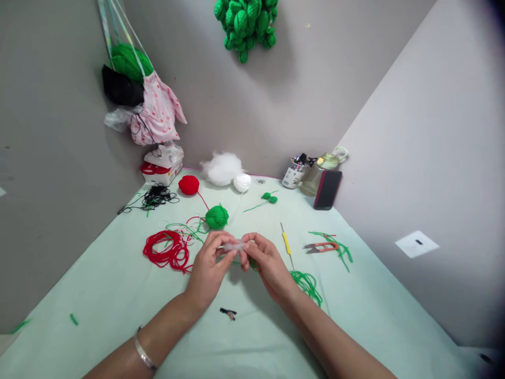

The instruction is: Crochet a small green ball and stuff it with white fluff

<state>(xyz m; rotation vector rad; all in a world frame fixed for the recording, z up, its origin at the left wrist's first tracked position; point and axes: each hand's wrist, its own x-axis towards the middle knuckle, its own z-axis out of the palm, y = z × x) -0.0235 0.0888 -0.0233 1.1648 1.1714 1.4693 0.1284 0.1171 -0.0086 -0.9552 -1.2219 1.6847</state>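
Both my hands meet over the middle of the pale green table (pixel 118 295). My left hand (pixel 209 266) and my right hand (pixel 266 263) pinch a small wisp of white stuffing (pixel 233 245) between their fingertips. A bit of green crochet (pixel 252 263) shows under my right fingers. A green yarn ball (pixel 216 216) lies just beyond my hands. A tangle of red yarn (pixel 165 251) lies to the left of my left hand. Loose green yarn (pixel 307 284) trails by my right wrist.
A yellow-handled crochet hook (pixel 286 243) and orange snips (pixel 320 246) lie to the right. Further back are a red yarn ball (pixel 189 185), white stuffing pile (pixel 221 168), white ball (pixel 242 182), black yarn (pixel 154 198), a pen cup (pixel 294 173), a phone (pixel 327 189). Bags hang on the wall.
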